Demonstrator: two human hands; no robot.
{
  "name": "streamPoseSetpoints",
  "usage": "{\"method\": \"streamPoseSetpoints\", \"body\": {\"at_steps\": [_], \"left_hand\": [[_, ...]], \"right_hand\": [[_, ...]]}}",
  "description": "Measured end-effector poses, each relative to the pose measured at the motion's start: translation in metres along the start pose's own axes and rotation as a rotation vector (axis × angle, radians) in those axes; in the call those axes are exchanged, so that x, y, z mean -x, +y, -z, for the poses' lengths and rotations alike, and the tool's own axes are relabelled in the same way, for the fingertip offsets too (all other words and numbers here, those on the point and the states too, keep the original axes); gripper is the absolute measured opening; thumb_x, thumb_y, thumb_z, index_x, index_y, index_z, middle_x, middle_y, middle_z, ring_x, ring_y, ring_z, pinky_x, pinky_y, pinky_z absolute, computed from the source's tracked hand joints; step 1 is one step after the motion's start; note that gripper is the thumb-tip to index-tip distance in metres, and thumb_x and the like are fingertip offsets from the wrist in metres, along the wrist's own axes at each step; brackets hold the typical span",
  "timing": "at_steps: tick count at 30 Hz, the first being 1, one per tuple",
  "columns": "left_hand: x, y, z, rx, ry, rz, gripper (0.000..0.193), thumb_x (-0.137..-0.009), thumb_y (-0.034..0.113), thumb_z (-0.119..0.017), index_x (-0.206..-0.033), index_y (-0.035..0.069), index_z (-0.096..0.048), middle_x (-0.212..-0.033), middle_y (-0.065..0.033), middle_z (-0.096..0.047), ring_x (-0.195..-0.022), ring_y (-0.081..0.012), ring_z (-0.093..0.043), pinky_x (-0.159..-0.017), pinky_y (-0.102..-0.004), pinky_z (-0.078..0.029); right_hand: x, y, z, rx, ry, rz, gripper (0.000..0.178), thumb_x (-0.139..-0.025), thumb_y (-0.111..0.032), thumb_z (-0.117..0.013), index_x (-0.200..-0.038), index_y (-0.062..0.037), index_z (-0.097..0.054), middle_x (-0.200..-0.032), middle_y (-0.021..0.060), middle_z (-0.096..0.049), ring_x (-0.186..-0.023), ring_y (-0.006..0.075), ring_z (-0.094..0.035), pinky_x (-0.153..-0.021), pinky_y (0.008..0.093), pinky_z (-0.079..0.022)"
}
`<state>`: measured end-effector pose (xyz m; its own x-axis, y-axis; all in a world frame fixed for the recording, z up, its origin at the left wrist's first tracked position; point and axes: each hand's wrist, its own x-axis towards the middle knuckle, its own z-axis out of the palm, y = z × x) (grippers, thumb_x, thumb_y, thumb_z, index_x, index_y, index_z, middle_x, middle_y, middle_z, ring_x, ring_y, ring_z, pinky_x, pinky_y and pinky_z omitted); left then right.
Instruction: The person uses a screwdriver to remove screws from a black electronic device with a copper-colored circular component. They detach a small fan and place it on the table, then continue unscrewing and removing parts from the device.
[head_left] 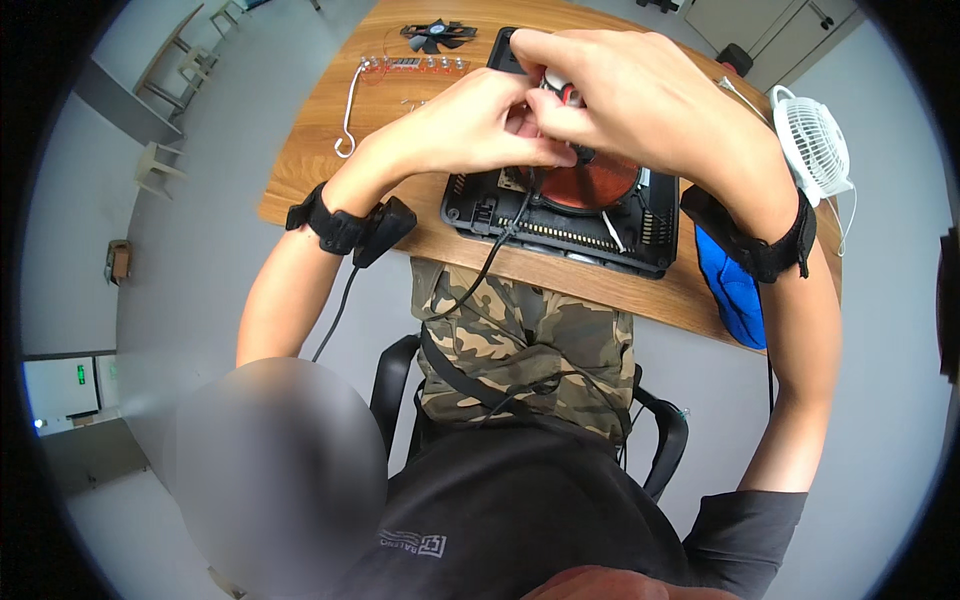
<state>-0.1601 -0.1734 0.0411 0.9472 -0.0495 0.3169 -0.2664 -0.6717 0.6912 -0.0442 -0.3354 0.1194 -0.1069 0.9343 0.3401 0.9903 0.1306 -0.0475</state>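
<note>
A hard tug on the black cord (492, 260), which hung over the desk (310, 160) edge, might have dragged the open cooker base (465, 200) — or made a hand slip off the small red-and-white part (570, 95) over it. The left hand (490, 120) had its fingers bent close together beside that part; the right hand's (625, 90) curled around it — I couldn't tell if either pinched it.

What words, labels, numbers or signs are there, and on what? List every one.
Black shirt: pale lettering beside a square mark, upside down; printed words not copied out.
Far wall, at left: green lit marks, too small to read.
Black casing under the hands: no readable text.
White fan: no readable text.
</note>
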Motion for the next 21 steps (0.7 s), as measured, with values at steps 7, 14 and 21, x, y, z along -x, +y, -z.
{"method": "streamPoseSetpoints", "body": {"at_steps": [7, 14, 21], "left_hand": [[0.003, 0.001, -0.002, 0.051, -0.027, 0.116, 0.033, -0.078, 0.025, -0.085, -0.089, 0.000, -0.067, -0.068, -0.0017, -0.058, -0.063, -0.0115, -0.053, -0.058, -0.0299, -0.044], [0.001, 0.005, -0.006, -0.032, 0.047, 0.102, 0.046, -0.073, 0.027, -0.090, -0.098, -0.004, -0.067, -0.079, -0.0066, -0.068, -0.076, -0.0173, -0.067, -0.070, -0.0317, -0.053], [0.006, 0.005, 0.001, 0.138, 0.039, 0.158, 0.036, -0.078, 0.013, -0.077, -0.106, -0.005, -0.065, -0.093, -0.0109, -0.071, -0.091, -0.0166, -0.068, -0.080, -0.0317, -0.055]], "right_hand": [[-0.003, -0.009, 0.009, 0.209, -0.097, -0.139, 0.039, -0.095, -0.043, -0.054, -0.093, -0.0044, -0.062, -0.069, 0.0168, -0.066, -0.070, 0.0390, -0.066, -0.064, 0.0479, -0.051], [-0.001, -0.006, -0.003, 0.099, -0.016, -0.162, 0.032, -0.094, -0.036, -0.057, -0.099, -0.0056, -0.065, -0.071, 0.0171, -0.067, -0.072, 0.0382, -0.068, -0.064, 0.0476, -0.053], [0.000, 0.001, -0.016, -0.128, 0.140, 0.040, 0.032, -0.093, -0.033, -0.057, -0.108, -0.0062, -0.067, -0.085, 0.0167, -0.070, -0.082, 0.0401, -0.069, -0.073, 0.0480, -0.055]]}}
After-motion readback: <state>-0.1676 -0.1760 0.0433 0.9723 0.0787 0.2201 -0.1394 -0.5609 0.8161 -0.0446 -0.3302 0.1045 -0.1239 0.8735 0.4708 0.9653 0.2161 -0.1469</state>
